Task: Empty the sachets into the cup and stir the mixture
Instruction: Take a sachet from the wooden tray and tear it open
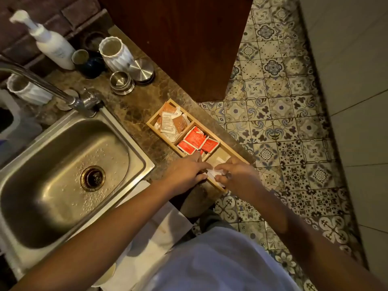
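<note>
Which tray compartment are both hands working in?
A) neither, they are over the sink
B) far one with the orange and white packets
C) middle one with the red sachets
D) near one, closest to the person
D: the left hand and right hand meet over white sachets at the near end of the wooden tray, past the red sachets.

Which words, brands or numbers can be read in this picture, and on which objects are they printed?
No text can be read.
Red sachets: pale print, too blurred to read.
White sachets: grey lines of print, too small to read.
Pump bottle: faint marks, not readable.
White sachet between the left hand and right hand: no print visible.
</note>
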Available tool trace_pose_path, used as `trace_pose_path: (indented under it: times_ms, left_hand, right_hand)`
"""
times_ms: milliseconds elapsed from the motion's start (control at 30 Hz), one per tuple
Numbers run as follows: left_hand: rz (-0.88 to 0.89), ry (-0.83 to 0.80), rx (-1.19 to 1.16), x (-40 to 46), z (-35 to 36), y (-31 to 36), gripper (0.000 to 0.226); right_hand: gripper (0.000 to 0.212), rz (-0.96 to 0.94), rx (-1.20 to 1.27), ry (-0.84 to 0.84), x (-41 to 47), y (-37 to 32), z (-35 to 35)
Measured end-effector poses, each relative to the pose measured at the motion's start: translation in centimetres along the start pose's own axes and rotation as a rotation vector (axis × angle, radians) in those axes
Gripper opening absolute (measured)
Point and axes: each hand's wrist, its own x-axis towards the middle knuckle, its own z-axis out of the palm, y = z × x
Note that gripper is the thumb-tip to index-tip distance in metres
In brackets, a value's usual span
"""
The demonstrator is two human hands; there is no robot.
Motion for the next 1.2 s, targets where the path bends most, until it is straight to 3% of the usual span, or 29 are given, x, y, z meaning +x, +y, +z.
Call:
trace_pose_path:
  times_ms: [600,767,1200]
  left_hand:
    - [0.017,-0.028,0.018,0.3,0.2,0.2,0.025]
    - [0.006,0.031,-0.005,0.0,0.2,0.7,0.019]
    - [0.041,0.090,-0.073,-0.5,-0.3,1.6,0.019]
  right_hand:
    - [0.025,0.014,-0.036,0.044,-0.5,-0.6,1.4]
    - [0.015,-0.001,0.021,0.085,-0.7,-1.0,1.4]
    - [0.017,0.122,0.108,0.014,-0.8,-1.2,0.6]
